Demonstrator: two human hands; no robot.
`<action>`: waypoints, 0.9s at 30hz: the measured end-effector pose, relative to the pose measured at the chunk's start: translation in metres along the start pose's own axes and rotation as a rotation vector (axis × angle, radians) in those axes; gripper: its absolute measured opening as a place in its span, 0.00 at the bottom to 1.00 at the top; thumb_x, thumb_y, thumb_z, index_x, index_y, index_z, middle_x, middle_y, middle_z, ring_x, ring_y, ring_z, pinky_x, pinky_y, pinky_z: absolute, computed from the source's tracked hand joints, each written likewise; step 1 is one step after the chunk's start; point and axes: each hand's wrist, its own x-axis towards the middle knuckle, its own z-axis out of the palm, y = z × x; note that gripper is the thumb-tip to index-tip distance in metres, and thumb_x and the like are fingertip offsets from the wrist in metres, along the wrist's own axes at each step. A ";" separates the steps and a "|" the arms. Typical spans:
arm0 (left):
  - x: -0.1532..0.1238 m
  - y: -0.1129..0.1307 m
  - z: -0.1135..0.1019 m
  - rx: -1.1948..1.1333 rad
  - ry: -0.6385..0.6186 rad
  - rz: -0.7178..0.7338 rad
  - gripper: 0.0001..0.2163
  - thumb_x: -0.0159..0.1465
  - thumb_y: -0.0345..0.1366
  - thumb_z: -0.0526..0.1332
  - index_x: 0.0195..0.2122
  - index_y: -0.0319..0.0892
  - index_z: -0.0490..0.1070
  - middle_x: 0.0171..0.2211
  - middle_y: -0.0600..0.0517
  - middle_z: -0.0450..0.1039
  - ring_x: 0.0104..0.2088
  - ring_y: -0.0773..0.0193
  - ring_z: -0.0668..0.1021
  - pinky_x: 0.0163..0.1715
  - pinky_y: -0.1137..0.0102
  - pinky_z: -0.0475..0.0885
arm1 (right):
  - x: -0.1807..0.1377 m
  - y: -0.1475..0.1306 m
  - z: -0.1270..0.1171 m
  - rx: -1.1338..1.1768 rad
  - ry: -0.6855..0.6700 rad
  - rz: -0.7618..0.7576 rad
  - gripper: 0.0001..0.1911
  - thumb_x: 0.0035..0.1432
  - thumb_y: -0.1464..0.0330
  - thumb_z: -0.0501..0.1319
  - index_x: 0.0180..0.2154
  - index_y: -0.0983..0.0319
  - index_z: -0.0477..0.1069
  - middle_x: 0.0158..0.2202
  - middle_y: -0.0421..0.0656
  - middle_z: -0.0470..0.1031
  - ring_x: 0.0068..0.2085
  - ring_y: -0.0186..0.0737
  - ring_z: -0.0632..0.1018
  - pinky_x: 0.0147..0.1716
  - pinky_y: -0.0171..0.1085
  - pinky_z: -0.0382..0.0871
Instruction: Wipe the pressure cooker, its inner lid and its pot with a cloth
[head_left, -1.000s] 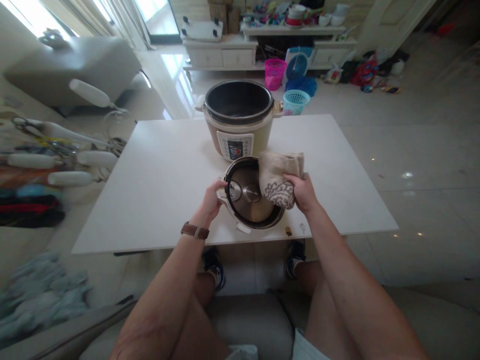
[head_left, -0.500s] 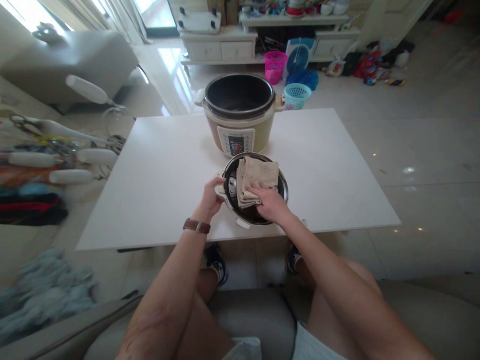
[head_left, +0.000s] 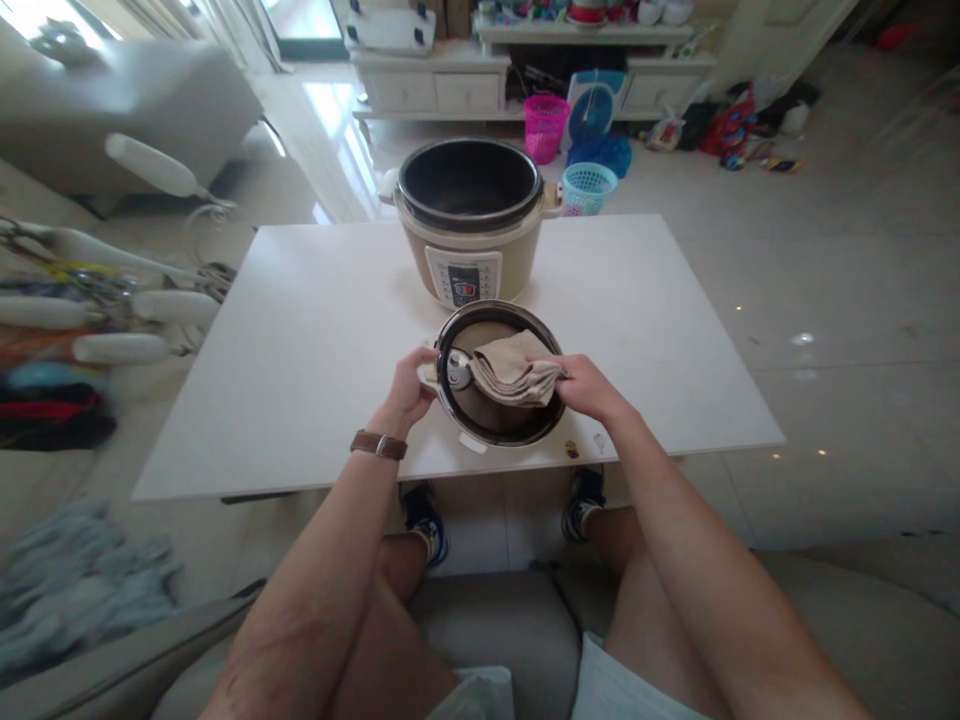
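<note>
An upturned cooker lid [head_left: 491, 425] lies near the front edge of the white table [head_left: 300, 340]. My left hand [head_left: 407, 388] grips the lid's left rim, a brown watch strap on that wrist. My right hand [head_left: 585, 385] is closed on a folded beige cloth [head_left: 514, 368] and presses it against the inside of the lid. Behind the lid stands the open beige pressure cooker [head_left: 469, 215] with its dark inner pot showing.
Two small bits lie on the table's front edge by a tiny object [head_left: 574, 449]. A drying rack with white bars [head_left: 120, 310] stands at the left. On the floor behind are a pink basket [head_left: 546, 122], a blue basket [head_left: 589, 187] and a white cabinet [head_left: 450, 90].
My right hand carried the cloth from the lid's right rim into the lid, then drew it across the inside toward the right. My left hand kept hold of the rim.
</note>
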 end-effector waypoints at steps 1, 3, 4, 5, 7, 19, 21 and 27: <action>0.000 0.000 0.000 0.002 0.003 0.001 0.08 0.48 0.34 0.64 0.31 0.40 0.74 0.25 0.50 0.76 0.29 0.58 0.81 0.26 0.69 0.75 | 0.001 0.000 -0.002 0.084 0.140 0.008 0.23 0.54 0.74 0.58 0.47 0.57 0.85 0.47 0.39 0.87 0.54 0.49 0.83 0.60 0.47 0.74; 0.000 0.000 0.000 0.010 -0.005 0.009 0.08 0.49 0.34 0.64 0.31 0.40 0.75 0.25 0.50 0.76 0.29 0.58 0.80 0.25 0.69 0.74 | 0.002 -0.002 -0.002 0.214 0.437 -0.001 0.20 0.55 0.71 0.58 0.45 0.60 0.84 0.41 0.40 0.87 0.49 0.49 0.84 0.56 0.48 0.76; 0.000 0.000 0.000 0.017 -0.010 0.012 0.08 0.49 0.34 0.65 0.31 0.39 0.75 0.25 0.50 0.76 0.28 0.59 0.80 0.24 0.70 0.73 | 0.001 -0.004 -0.001 0.232 0.553 -0.009 0.19 0.56 0.70 0.58 0.45 0.60 0.84 0.40 0.40 0.87 0.48 0.49 0.84 0.55 0.48 0.77; 0.000 -0.001 0.000 0.024 -0.014 0.014 0.07 0.49 0.34 0.65 0.30 0.39 0.74 0.25 0.50 0.76 0.27 0.60 0.79 0.23 0.71 0.71 | 0.000 -0.007 0.002 0.210 0.621 -0.018 0.19 0.56 0.70 0.58 0.45 0.60 0.84 0.41 0.41 0.87 0.48 0.50 0.84 0.54 0.48 0.77; 0.000 -0.001 0.000 0.037 -0.018 0.023 0.07 0.49 0.34 0.65 0.29 0.39 0.74 0.24 0.51 0.75 0.25 0.63 0.76 0.21 0.72 0.68 | -0.003 -0.014 0.008 0.065 0.576 -0.030 0.22 0.56 0.71 0.58 0.49 0.58 0.83 0.46 0.42 0.86 0.51 0.51 0.83 0.57 0.47 0.75; -0.006 -0.006 0.012 0.038 -0.018 0.108 0.10 0.48 0.34 0.64 0.32 0.40 0.74 0.28 0.50 0.78 0.31 0.58 0.80 0.26 0.70 0.69 | -0.011 -0.027 0.038 -0.171 -0.156 0.066 0.15 0.58 0.72 0.59 0.39 0.56 0.84 0.41 0.42 0.87 0.46 0.50 0.84 0.50 0.41 0.74; -0.006 -0.006 0.012 0.044 -0.028 0.129 0.11 0.48 0.34 0.64 0.33 0.41 0.73 0.29 0.51 0.78 0.32 0.59 0.80 0.26 0.70 0.69 | -0.008 -0.022 0.042 0.032 -0.113 0.107 0.11 0.55 0.70 0.61 0.36 0.58 0.83 0.39 0.41 0.86 0.45 0.49 0.83 0.50 0.42 0.74; -0.005 -0.007 0.011 0.063 -0.033 0.142 0.11 0.48 0.36 0.64 0.33 0.41 0.72 0.30 0.52 0.78 0.33 0.59 0.80 0.28 0.70 0.71 | -0.001 -0.028 0.087 0.807 0.181 0.394 0.13 0.46 0.70 0.68 0.37 0.59 0.82 0.35 0.38 0.86 0.41 0.46 0.84 0.52 0.45 0.77</action>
